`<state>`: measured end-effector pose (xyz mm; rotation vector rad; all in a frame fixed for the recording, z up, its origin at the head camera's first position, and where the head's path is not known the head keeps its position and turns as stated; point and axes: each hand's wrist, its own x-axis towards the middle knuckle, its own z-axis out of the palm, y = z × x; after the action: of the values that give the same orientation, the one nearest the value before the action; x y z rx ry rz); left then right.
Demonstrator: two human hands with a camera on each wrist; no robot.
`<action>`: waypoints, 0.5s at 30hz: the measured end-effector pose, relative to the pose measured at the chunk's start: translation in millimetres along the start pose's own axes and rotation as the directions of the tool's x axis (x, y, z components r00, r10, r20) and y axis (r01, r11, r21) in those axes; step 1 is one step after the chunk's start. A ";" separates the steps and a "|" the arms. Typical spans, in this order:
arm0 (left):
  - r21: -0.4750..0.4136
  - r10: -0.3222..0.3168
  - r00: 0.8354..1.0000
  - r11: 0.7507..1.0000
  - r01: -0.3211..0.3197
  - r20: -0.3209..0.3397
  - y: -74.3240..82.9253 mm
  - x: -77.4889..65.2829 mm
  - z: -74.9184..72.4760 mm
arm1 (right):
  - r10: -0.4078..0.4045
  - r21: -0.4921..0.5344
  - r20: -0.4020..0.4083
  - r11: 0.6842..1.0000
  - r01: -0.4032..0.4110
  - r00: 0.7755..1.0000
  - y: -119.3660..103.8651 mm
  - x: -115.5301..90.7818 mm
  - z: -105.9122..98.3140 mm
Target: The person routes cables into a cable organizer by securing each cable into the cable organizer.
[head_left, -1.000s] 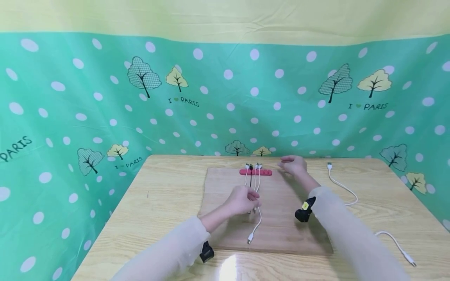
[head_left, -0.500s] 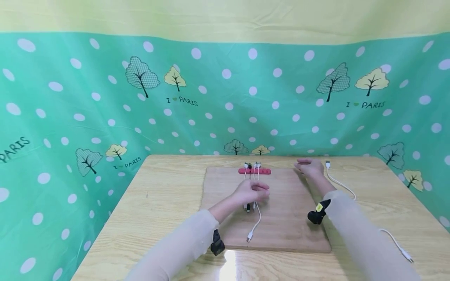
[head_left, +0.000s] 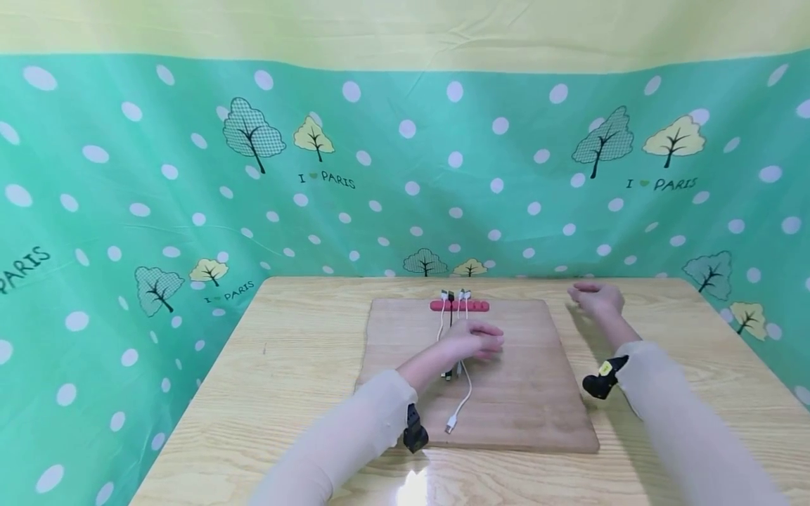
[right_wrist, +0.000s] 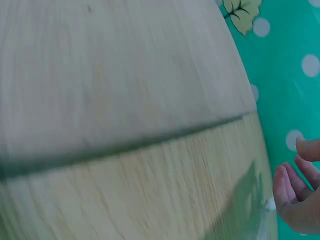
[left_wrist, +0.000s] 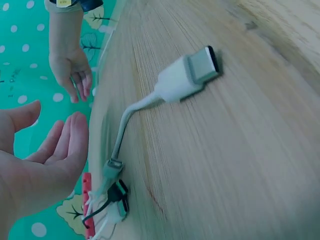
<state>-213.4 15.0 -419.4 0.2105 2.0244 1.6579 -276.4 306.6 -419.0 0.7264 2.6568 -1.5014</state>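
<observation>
My left hand [head_left: 471,339] hovers over the brown board, fingers loosely bent and holding nothing; it hides the middle of the cables. A red cable holder [head_left: 484,306] lies at the board's back edge. Several white cables and a black cable [head_left: 451,318] sit in its left part, their plugs sticking out behind. One white cable [head_left: 469,388] runs farther forward, ending in a plug [left_wrist: 182,77] seen large in the left wrist view. My right hand [head_left: 598,299], fingers relaxed with nothing visible in them, is over the table's back right. A small white piece [right_wrist: 270,204] shows beside it.
The brown board [head_left: 531,414] lies on a light wooden table [head_left: 304,337]. A green dotted curtain [head_left: 354,232] hangs right behind the table's back edge and along its sides. Both forearms carry black wrist cameras [head_left: 600,383].
My right hand has moved right, from beside the red holder to past the board's right edge, covering the loose white cable there. My left hand has shifted a little right above the cables.
</observation>
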 end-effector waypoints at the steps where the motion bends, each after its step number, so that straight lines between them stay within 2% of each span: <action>1: -0.003 -0.002 1.000 1.000 0.002 0.003 0.3 1.8 0.6 | -0.003 -0.008 -0.005 1.000 0.003 1.000 0.4 1.4 -4.1; 9: -0.028 -0.027 1.000 0.999 0.026 -0.010 11.8 8.3 9.5 | 0.040 -0.026 -0.054 0.999 -0.041 0.998 9.3 11.8 -25.1; 12: -0.029 -0.020 1.000 0.999 0.020 0.004 16.1 9.0 13.6 | 0.086 -0.012 -0.055 0.996 -0.087 0.995 14.3 17.0 -30.8; 15: -0.038 -0.007 1.000 0.999 0.008 0.018 19.2 9.6 17.6 | 0.153 0.049 -0.021 0.987 -0.152 0.988 18.4 22.2 -38.1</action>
<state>-217.1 39.1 -406.1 0.2040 1.9762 1.6826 -280.6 354.2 -418.3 0.9330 2.5239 -1.5304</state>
